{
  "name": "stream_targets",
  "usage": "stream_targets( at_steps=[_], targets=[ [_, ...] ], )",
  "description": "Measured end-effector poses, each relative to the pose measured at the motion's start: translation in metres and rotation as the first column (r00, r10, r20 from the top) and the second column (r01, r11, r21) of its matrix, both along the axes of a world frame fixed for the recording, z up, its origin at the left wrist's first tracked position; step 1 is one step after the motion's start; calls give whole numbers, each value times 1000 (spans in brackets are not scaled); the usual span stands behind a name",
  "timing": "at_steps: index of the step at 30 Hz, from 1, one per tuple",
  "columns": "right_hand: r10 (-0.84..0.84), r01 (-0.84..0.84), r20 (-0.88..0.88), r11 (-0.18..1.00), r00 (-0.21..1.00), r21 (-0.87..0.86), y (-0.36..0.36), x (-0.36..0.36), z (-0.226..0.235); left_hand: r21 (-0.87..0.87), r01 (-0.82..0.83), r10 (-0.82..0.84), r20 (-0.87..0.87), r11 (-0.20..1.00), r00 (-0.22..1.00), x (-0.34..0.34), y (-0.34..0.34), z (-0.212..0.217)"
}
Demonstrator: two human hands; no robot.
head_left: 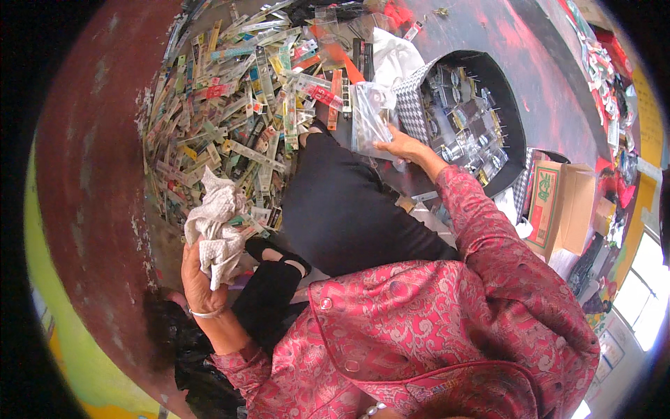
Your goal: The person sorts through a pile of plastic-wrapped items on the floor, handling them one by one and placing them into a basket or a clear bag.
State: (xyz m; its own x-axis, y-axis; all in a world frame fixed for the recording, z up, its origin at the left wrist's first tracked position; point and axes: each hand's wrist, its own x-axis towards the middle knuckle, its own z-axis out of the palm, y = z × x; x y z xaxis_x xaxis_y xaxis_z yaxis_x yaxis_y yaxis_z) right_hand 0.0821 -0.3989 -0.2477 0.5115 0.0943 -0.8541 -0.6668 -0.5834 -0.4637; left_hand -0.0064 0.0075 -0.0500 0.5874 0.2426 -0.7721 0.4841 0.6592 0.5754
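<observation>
A pale grey patterned cloth (220, 230) is bunched in my left hand (201, 283), whose fingers close round it at the left of my lap. My right hand (406, 145) pinches a sheaf of clear plastic sleeves (370, 120) between thumb and fingers, above my right knee. Beyond both hands spreads a large heap of narrow clear strips (244, 112) with coloured ends, some looking like packaging. Right beside my right hand stands a dark-lined bin with a checked outside (412, 105). Inside it lie several clear and dark pieces with metal parts (464, 115), of a kind I cannot make out.
A white bag (394, 59) leans against the bin's far side. At the right is an open cardboard box (558, 209). A dark red surface (91, 153) borders the heap on the left. More small packages (607, 98) lie along the far right.
</observation>
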Motion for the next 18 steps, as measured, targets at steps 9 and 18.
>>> stream_targets(
  at_steps=[9,18],
  targets=[
    [771,-752,-92,577,630,-318,16,7,30,20,76,-77,50,997,996,5,-4,3],
    [709,-362,423,673,564,-645,16,23,0,13,113,-113,36,994,993,4,4,-7]
  ],
)
